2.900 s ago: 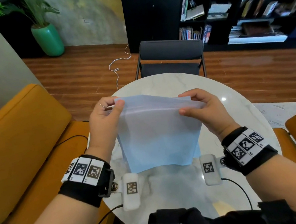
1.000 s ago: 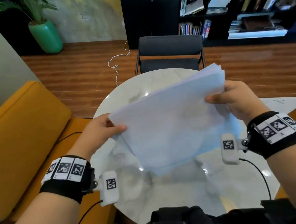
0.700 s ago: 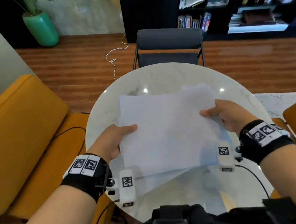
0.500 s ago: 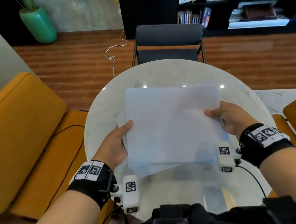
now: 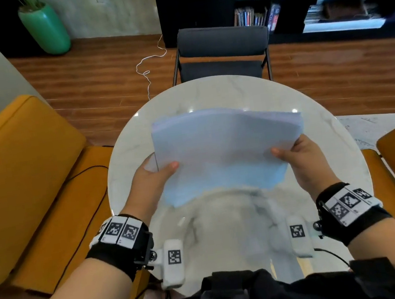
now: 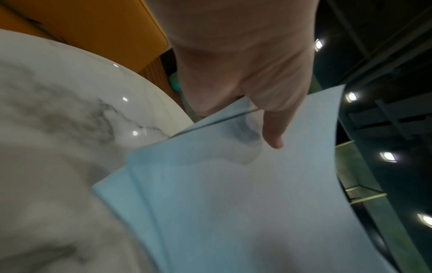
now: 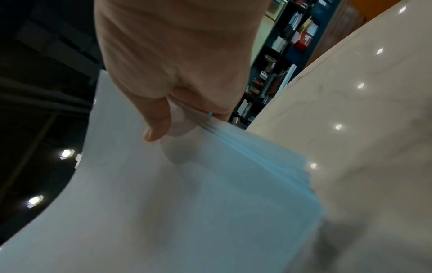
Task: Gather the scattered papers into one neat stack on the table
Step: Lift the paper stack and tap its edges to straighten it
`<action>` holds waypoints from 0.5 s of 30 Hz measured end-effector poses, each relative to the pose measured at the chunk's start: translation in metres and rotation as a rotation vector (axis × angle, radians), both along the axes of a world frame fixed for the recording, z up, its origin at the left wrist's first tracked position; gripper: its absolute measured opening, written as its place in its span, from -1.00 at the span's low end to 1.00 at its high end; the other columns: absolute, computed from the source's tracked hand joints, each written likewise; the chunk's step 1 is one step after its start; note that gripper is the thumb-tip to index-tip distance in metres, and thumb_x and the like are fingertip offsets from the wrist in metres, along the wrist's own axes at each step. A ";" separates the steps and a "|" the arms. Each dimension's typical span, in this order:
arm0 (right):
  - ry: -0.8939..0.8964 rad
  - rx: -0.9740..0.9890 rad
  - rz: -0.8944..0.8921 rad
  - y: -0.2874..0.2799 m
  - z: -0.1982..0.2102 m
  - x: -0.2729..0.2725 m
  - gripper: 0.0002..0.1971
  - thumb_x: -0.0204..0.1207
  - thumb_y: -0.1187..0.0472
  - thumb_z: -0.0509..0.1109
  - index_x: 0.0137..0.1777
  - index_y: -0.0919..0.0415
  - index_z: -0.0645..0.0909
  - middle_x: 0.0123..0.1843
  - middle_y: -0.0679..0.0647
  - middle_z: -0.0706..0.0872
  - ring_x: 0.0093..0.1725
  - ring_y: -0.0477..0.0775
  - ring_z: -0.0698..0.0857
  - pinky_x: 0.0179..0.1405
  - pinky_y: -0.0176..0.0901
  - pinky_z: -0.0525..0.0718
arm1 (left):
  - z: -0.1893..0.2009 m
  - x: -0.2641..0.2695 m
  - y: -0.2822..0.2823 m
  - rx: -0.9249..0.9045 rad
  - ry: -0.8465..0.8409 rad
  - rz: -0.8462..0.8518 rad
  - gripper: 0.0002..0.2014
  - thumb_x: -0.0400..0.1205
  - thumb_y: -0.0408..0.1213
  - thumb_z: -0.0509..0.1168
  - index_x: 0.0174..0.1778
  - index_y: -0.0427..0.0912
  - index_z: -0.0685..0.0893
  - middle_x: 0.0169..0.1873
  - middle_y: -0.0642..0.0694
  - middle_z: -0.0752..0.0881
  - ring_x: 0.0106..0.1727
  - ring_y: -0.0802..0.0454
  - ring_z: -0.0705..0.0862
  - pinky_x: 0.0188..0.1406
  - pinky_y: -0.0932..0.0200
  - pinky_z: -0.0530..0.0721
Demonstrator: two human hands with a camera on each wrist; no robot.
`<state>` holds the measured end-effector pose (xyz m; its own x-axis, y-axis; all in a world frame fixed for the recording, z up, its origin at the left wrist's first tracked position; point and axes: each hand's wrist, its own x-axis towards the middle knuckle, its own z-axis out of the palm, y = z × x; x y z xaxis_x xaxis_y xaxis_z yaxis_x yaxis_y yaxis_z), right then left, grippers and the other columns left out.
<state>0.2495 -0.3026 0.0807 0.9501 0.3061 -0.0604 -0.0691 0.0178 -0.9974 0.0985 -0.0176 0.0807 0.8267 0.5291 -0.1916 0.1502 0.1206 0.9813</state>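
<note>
Head view has my left hand [image 5: 153, 179] and right hand [image 5: 300, 159] each pinching a side edge of the papers [image 5: 224, 150] above the worktop [image 5: 324, 181] centre; light, floppy, slippery sheets, I judge, best held at both sides

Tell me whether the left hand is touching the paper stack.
Touching. In the left wrist view, the left hand pinches the paper stack at its edge, thumb on top.
</note>
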 end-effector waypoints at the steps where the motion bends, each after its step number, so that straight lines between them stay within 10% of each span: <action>1: 0.001 -0.015 0.032 -0.003 -0.005 -0.003 -0.64 0.44 0.58 0.38 0.13 0.20 0.66 -0.06 0.00 0.83 -0.05 0.01 0.79 -0.08 -0.19 0.74 | -0.004 -0.002 0.003 -0.014 0.003 -0.027 -0.67 0.56 -0.36 0.49 0.20 0.04 0.74 0.03 0.07 0.87 0.07 0.09 0.82 0.01 0.20 0.71; 6: 0.079 -0.049 0.066 -0.011 -0.031 -0.007 -0.63 0.44 0.57 0.37 0.17 0.23 0.68 0.05 0.12 0.82 0.05 0.14 0.78 0.12 0.09 0.69 | -0.019 -0.006 0.011 -0.106 0.014 -0.026 -0.66 0.39 -0.21 0.60 0.09 0.03 0.79 0.00 0.02 0.88 0.16 -0.11 0.79 0.07 0.09 0.67; 10: 0.065 -0.021 0.031 -0.012 -0.027 -0.001 -0.72 0.44 0.52 0.41 0.04 0.18 0.73 -0.04 0.01 0.84 0.01 0.05 0.78 0.06 -0.12 0.70 | -0.014 -0.002 0.019 -0.140 -0.088 -0.069 -0.47 0.01 0.00 0.73 -0.08 0.02 0.87 -0.10 0.01 0.89 0.00 0.02 0.83 0.02 0.14 0.72; 15: 0.009 -0.028 0.146 -0.018 -0.019 0.006 -0.74 0.39 0.52 0.42 -0.01 0.21 0.67 -0.09 -0.03 0.80 -0.02 0.00 0.73 0.03 -0.16 0.67 | -0.024 -0.003 0.035 -0.122 -0.063 -0.164 -0.18 0.02 0.06 0.74 0.21 -0.02 0.63 0.06 0.06 0.86 0.18 0.12 0.76 0.11 0.30 0.67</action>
